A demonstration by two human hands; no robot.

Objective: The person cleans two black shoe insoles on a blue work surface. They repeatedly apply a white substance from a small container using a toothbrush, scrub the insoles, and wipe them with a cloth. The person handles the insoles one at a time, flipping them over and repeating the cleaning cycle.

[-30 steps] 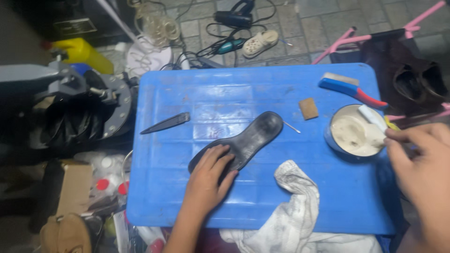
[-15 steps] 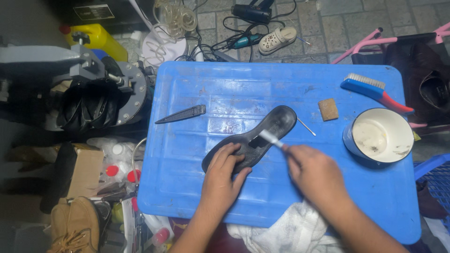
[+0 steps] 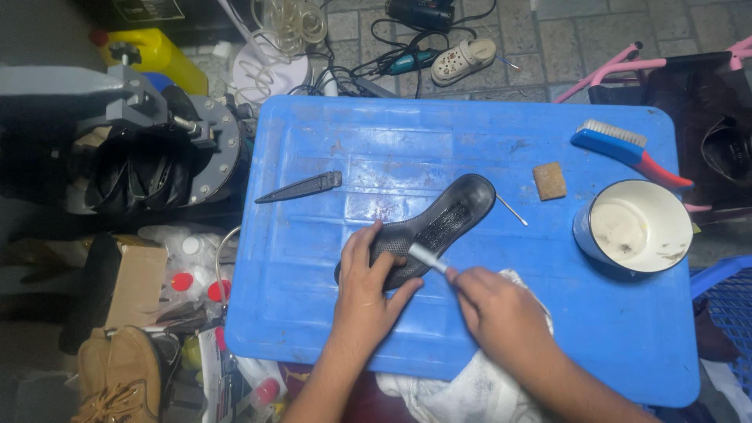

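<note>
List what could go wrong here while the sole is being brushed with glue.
1. The left hand presses the black shoe sole right beside the small brush held by the right hand, so its fingers could get smeared.
2. The white cloth lies under the right wrist and might catch drips.
3. The open glue tin sits near the blue table edge; a returning hand could knock it.

Black shoe sole [image 3: 427, 229], flat, diagonal

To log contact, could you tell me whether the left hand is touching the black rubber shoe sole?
Touching: the head view shows the left hand pressing on the black rubber shoe sole.
</note>
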